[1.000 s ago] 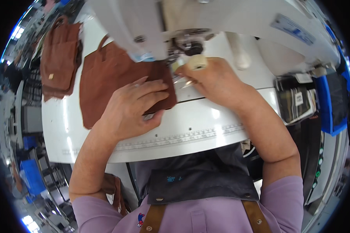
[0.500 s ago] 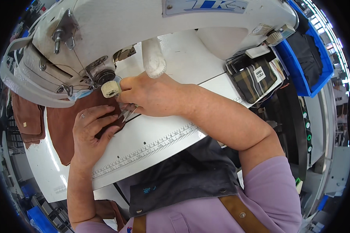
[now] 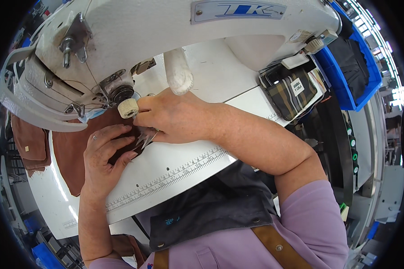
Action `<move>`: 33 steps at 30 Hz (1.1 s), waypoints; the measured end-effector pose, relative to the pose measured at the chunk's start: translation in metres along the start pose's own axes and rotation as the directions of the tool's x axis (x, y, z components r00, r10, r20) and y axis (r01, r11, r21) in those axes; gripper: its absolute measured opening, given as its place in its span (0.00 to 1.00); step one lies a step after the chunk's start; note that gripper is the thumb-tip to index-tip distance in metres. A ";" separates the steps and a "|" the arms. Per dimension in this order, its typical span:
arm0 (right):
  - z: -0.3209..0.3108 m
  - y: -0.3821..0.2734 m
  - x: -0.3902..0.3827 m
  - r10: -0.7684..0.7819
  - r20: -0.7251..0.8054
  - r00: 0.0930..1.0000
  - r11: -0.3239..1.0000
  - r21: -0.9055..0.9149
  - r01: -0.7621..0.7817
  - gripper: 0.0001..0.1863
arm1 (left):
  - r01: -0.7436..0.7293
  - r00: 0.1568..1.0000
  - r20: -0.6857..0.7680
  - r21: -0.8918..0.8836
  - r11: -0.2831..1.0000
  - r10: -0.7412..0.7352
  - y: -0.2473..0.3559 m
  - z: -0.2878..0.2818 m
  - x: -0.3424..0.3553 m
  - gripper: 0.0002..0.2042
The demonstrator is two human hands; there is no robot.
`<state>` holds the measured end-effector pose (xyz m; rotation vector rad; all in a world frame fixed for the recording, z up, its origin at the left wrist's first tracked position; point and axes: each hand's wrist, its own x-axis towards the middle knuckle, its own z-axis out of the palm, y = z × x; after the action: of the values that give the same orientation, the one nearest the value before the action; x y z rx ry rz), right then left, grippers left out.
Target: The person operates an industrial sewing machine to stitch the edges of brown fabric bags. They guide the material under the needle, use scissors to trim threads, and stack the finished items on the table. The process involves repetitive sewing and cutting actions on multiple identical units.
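Brown leather piece (image 3: 72, 152) lies flat on the white table (image 3: 184, 166), directly under the head of the sewing machine (image 3: 166, 40), its near edge at the needle area. Left hand (image 3: 104, 158) lies on the leather just below the machine head, fingers spread and pressing it down, not closed around anything. Right hand (image 3: 175, 119) sits beside it, to the right of the needle area, fingers curled in a pinch; a small shiny metal tool (image 3: 146, 136), thin and pointed, shows under its fingertips. Looks like snips or tweezers; cannot tell which. Its fingertips almost touch the cream knurled knob (image 3: 128, 108) on the machine head.

Printed ruler strip (image 3: 175, 172) runs along the table edge below both hands. A second brown leather piece (image 3: 29, 143) hangs off the table, left of the machine. A plaid pouch (image 3: 292, 92) and a blue bin (image 3: 354, 67) stand well to the machine's right.

Risks, as judged: both sets of fingertips crowd the needle, so a started stitch could catch a finger. The pointed tool could scratch or nick the leather if the right hand slips. If the left hand's pressure eases, the leather could shift and spoil the seam line.
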<state>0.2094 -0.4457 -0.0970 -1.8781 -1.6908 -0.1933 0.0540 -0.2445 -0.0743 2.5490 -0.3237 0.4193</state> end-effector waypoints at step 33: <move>-0.003 -0.008 -0.001 -0.078 -0.013 0.997 0.990 0.115 0.079 0.07 | -0.007 1.000 0.000 0.301 0.953 0.007 0.007 0.008 0.004 0.25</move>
<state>0.2022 -0.4480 -0.0925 -1.7253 -1.7344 -0.1312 0.0574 -0.2557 -0.0761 2.8454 -0.2865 0.5065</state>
